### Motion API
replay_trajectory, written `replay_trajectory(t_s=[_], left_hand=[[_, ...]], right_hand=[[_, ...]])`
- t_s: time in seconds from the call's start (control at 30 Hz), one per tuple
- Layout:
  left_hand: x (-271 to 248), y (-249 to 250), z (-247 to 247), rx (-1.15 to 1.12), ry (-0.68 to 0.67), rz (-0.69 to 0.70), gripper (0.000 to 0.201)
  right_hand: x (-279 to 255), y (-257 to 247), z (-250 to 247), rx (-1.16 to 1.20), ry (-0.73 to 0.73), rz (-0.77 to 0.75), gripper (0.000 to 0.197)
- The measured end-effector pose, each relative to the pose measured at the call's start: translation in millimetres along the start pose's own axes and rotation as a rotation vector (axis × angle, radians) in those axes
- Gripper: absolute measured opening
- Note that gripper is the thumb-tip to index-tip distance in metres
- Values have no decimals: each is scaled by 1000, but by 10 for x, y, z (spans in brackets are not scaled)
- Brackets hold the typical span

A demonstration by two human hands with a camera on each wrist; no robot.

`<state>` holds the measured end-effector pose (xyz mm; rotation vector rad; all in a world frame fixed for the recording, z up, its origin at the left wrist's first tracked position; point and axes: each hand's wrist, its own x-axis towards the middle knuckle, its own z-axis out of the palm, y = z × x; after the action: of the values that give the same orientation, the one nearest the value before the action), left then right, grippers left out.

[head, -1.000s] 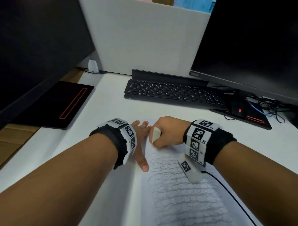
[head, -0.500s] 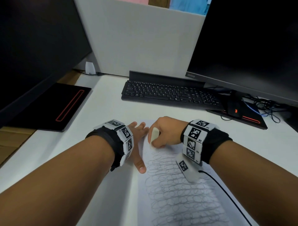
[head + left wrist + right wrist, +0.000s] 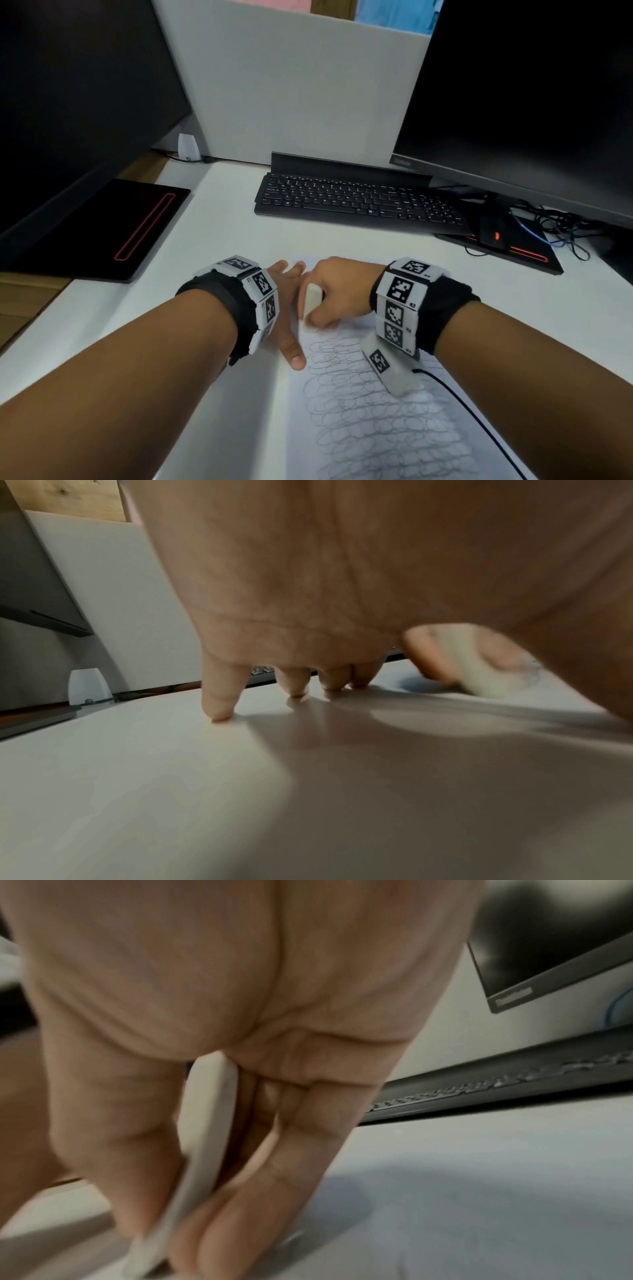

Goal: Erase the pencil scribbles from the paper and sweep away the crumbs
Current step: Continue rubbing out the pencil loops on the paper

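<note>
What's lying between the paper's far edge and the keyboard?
Nothing: the head view shows bare desk between the paper and the keyboard.

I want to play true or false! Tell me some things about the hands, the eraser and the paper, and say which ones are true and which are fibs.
1. The right hand grips a white eraser. True.
2. The left hand holds a pencil. False: it holds nothing; its fingers press flat by the paper's left edge.
3. The paper is wiped clean. False: pencil scribbles cover most of it.
4. A black keyboard sits beyond the paper. True.
5. The eraser touches the paper's top part. True.
</note>
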<state>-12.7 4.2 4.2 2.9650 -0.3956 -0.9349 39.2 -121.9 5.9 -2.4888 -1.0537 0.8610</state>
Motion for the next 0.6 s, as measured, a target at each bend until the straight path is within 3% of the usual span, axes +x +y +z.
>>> replay_trajectory(t_s=[0.03,0.1,0.23,0.37,0.53,0.6], left_hand=[[18,-26,13,-16,-4,9,110],[46,-64,35,-15,-8,27,110],[12,-10,15,18,-10,-38,120],[32,-61,53,-5,11,-116,135],[63,-57,47,23,-26,-119,133],[49,-31,22,43,-32,-114,129]], right_hand=[[13,3,-31,-11,33,-1,9],[20,-13,-49,-44,72,-13,29],[-26,-17,7,-22,-66,-19,8],[-13,126,-85,-55,83,54,12],[-69,78,-23,-83,-53,14,8],[-51,118,-74,-84,4,39,11]])
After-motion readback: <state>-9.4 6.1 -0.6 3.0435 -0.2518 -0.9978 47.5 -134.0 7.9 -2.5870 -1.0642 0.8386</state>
